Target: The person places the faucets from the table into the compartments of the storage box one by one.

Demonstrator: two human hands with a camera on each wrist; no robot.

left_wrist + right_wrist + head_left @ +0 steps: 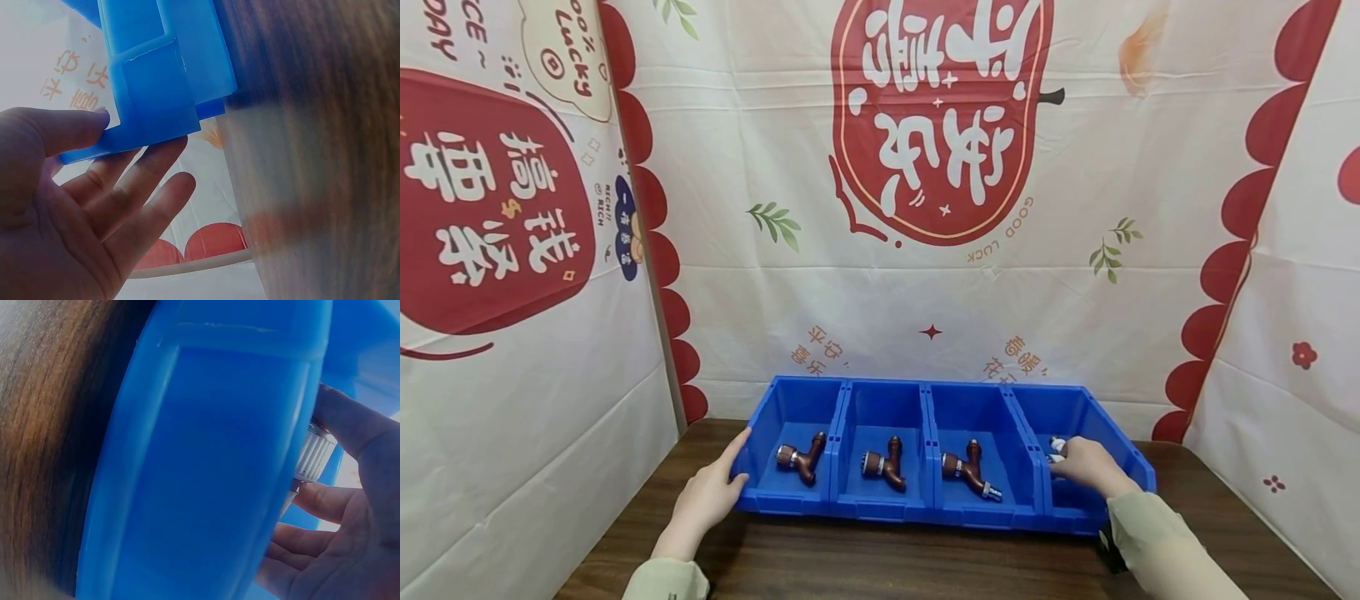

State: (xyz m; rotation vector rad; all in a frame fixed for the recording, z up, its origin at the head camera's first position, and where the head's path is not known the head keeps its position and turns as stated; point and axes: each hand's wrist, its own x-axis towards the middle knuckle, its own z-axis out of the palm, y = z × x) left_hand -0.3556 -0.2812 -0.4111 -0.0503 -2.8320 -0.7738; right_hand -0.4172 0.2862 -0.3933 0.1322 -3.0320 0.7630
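Note:
A blue storage bin (880, 510) with several compartments stands on the table. My left hand (706, 498) holds its left end, the thumb on one side of the edge and fingers on the other in the left wrist view. Inside the rightmost compartment, my right hand (1092, 463) grips a white and silver tap (1057, 445), mostly hidden by the hand. A ribbed silver knob (316, 454) shows between thumb and finger in the right wrist view. One brown tap lies in each other compartment: a left one (805, 460), a middle one (887, 467) and one with a silver nozzle (973, 472).
The bin sits on a dark wood-grain table (880, 560), near its back edge. Behind it hangs a white printed cloth (880, 292) with red patterns, and similar cloth (535, 433) covers the left side. Dividers (931, 450) separate the compartments.

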